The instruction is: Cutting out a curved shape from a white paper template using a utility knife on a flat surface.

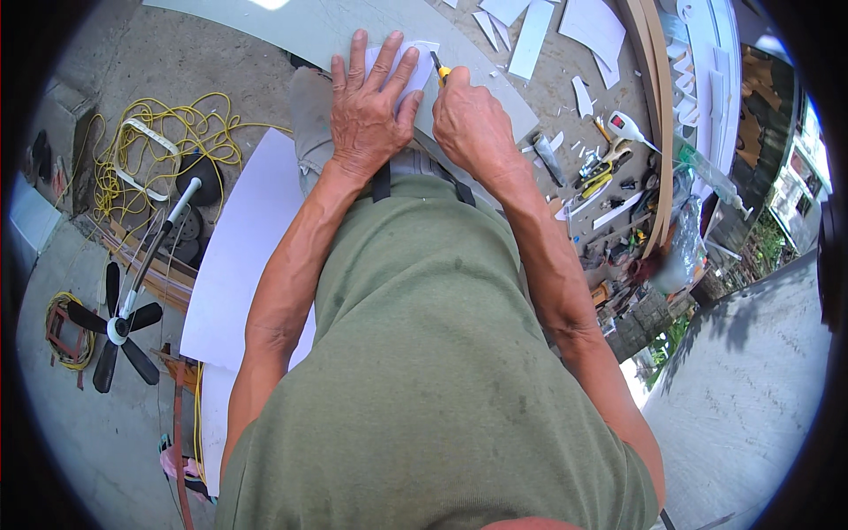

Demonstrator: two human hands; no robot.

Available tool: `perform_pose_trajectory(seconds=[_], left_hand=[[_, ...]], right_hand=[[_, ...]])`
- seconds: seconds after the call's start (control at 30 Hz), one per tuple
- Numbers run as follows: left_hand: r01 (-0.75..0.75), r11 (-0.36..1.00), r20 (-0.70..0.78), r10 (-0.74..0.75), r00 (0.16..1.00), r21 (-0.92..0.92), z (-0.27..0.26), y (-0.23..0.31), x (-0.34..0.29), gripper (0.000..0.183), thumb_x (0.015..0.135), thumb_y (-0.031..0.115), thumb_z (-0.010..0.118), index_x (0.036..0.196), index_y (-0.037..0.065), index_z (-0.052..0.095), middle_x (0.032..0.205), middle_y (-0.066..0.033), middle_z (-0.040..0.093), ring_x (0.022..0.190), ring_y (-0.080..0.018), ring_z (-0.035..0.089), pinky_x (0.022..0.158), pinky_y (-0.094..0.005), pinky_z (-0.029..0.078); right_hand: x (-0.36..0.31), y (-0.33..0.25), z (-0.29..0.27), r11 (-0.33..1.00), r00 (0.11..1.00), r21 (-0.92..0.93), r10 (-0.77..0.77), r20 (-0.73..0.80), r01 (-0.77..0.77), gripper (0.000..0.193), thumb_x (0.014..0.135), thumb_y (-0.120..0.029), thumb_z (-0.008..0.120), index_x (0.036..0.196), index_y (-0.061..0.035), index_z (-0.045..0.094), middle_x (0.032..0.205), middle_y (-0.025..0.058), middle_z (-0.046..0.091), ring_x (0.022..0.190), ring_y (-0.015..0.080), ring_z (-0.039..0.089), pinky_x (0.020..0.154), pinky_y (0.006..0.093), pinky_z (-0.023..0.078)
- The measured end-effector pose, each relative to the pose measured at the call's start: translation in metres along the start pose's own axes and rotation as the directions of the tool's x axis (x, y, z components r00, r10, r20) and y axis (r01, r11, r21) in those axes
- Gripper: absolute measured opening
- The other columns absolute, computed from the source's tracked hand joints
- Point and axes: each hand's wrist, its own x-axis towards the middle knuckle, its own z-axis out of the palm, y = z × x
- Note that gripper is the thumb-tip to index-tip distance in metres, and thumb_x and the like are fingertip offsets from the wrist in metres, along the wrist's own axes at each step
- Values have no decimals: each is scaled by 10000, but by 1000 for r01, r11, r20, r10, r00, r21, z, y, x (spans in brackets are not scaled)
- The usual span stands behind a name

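My left hand lies flat with fingers spread, pressing a small white sheet piece onto a large grey board. In my right hand is a yellow utility knife, gripped in a closed fist. Its dark tip end touches or hovers close to the right edge of the white piece; which of the two I cannot tell. Part of the white piece is hidden under my left fingers. The board lies across in front of me, over my lap.
White offcuts and hand tools litter the floor on the right, by curved brown strips. To the left are a large white sheet, a black-bladed fan and a tangled yellow cord.
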Motion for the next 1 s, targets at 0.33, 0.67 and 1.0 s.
perform_pose_trajectory(seconds=[0.33,0.67,1.0], left_hand=[[-6,1000,9,6,1000,-25,-3,1,-4,573,945,313,688,1489,182,568,1643,-35,402,1564,-388,209,1243,-614,131],[-88,996,177,86,980,4,-17,6,1,799,871,330,746,1576,140,421,1685,-42,305,1573,-317,205,1256,-574,184],[-127,943,339,16,941,307,-19,23,11,848,882,399,728,1603,132,370,1721,-41,198,1590,-322,122,1208,-688,155]], right_hand=[[2,6,-17,989,998,-134,-56,29,59,186,956,-132,522,990,51,517,795,299,692,783,486,701,708,573,537],[29,23,-56,927,972,-302,-189,138,223,225,1013,-184,450,1031,22,539,827,278,696,800,461,693,704,563,525],[26,23,-41,947,978,-245,-188,93,205,212,983,-174,506,988,39,513,778,287,690,757,477,694,704,571,532]])
